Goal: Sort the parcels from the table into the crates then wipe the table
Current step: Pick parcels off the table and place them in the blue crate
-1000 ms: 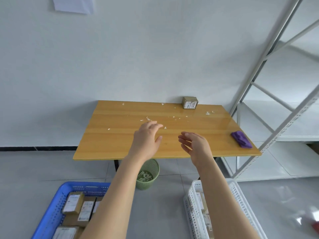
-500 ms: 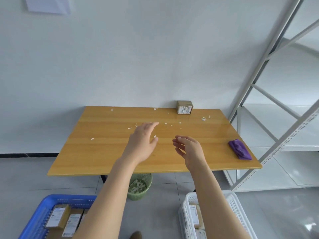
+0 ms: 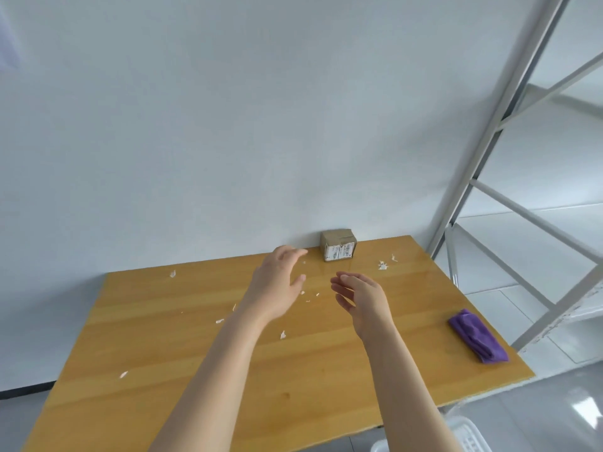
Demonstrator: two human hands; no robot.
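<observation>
One small brown cardboard parcel (image 3: 338, 245) with a white label stands at the far edge of the wooden table (image 3: 182, 370), against the wall. My left hand (image 3: 279, 285) reaches over the table with straight fingers, its fingertips a short way left of the parcel. My right hand (image 3: 362, 300) hovers nearer to me, fingers relaxed, holding nothing. A folded purple cloth (image 3: 478, 336) lies near the table's right edge. A corner of the white crate (image 3: 470, 435) shows at the bottom; the blue crate is out of view.
White paper scraps (image 3: 382, 265) are scattered over the tabletop. A white metal shelving rack (image 3: 509, 197) stands close to the table's right side. A white wall runs behind the table.
The view has closed in on the table and risen, so the crates and green bin dropped out of sight. Both hands have reached further toward the parcel, still holding nothing.
</observation>
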